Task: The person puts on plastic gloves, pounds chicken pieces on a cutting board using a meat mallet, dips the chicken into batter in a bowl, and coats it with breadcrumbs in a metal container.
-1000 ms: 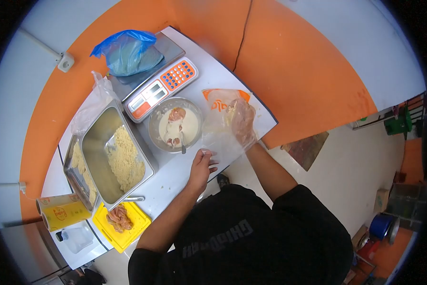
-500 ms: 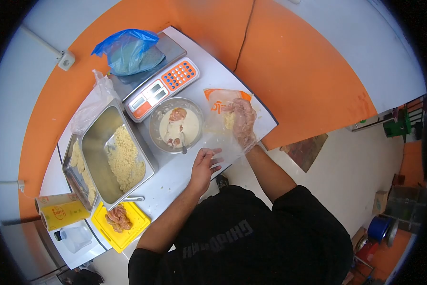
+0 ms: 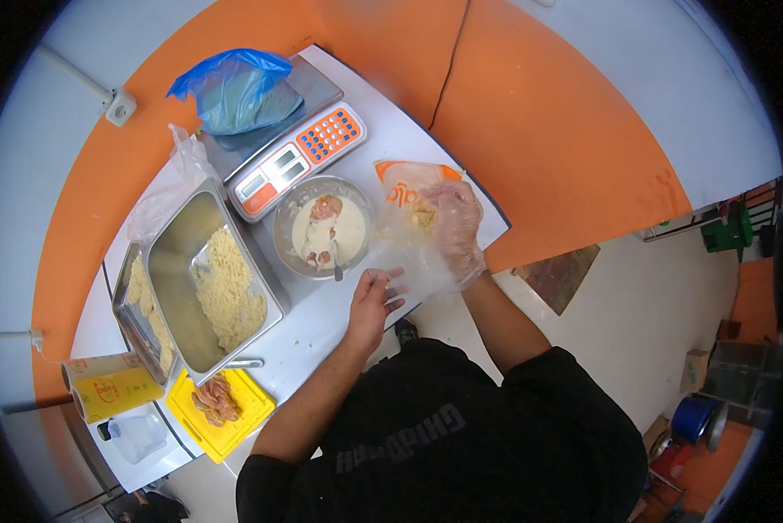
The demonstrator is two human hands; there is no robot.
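A clear plastic bag (image 3: pixel 396 234) with orange print lies at the right end of the table, pale yellowish crumbs (image 3: pixel 423 218) showing inside it. My right hand (image 3: pixel 458 220) is in the bag beside these crumbs, seen through the film; its fingertips are not clear. At the bag's near edge, my left hand (image 3: pixel 376 295) has its thumb and fingers about the film. Left of the bag stands a metal bowl (image 3: pixel 279 248) of creamy white batter, with pieces of raw meat (image 3: pixel 325 209) and a spoon (image 3: pixel 337 268) in it.
A deep steel pan (image 3: pixel 169 301) with crumbs stands at left, another tray (image 3: pixel 123 301) behind it. A scale (image 3: pixel 297 161) bears a blue bag (image 3: pixel 243 91). Raw meat lies on a yellow cutting board (image 3: pixel 248 423). An orange wall (image 3: pixel 548 139) borders the table.
My right hand has shifted slightly right and turned inside the bag, its fingers less visible than before. My left hand has stayed almost in place at the bag's edge.
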